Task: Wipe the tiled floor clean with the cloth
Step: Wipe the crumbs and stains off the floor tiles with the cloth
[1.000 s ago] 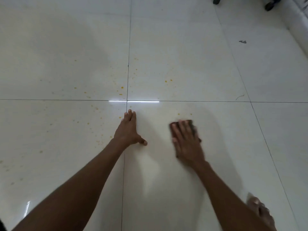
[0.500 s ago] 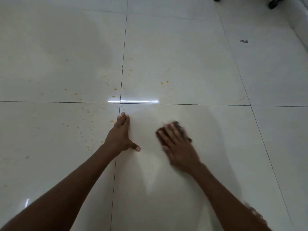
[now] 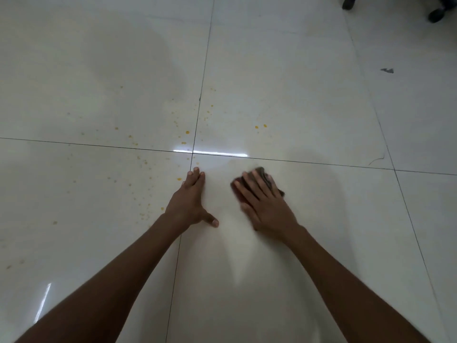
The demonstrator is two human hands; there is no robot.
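Note:
The floor (image 3: 309,100) is glossy white tile with dark grout lines. My right hand (image 3: 264,204) presses flat on a dark brown cloth (image 3: 262,173), which shows past my fingertips just below the cross grout line. My left hand (image 3: 189,200) lies flat on the tile beside it, fingers together and thumb spread, holding nothing. Several small orange-yellow spots (image 3: 186,132) dot the tiles left of and beyond my left hand, and two more spots (image 3: 261,126) lie farther out, ahead of the cloth.
Black chair castors (image 3: 436,14) stand at the far right top. A small dark scrap (image 3: 387,70) lies on the right tile, and a thin dark thread (image 3: 376,160) rests near the grout line to the right.
My right hand slid the cloth left and nearer, then pushed it forward to the cross grout line. My left hand stayed planted. The view shifted slightly.

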